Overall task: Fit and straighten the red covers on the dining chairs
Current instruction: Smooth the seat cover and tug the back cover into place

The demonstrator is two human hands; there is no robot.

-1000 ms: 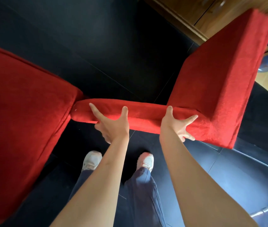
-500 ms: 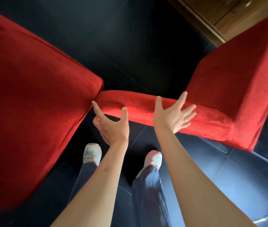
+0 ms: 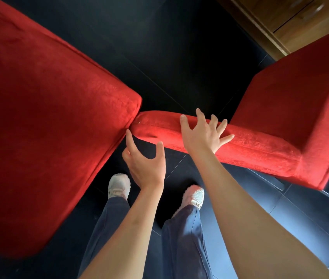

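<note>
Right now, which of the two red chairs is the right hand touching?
The chair on the right: the right hand lies spread on its backrest top. The chair on the left is untouched; the left hand hovers open beside it.

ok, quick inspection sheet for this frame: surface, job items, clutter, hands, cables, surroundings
Surface: dark tiled floor, glossy, seams visible.
Job's things: right chair's red cover fitted over seat and backrest; backrest top shows light wrinkling. Left chair's red cover looks smooth; its corner meets the backrest end.
Clutter: nothing seen.
Grippers: right hand open, fingers spread flat on the backrest top. Left hand open, just below the backrest end, apparently off the fabric.
Cables: nothing seen.
Surroundings: wooden cabinet top right; the person's shoes below.
</note>
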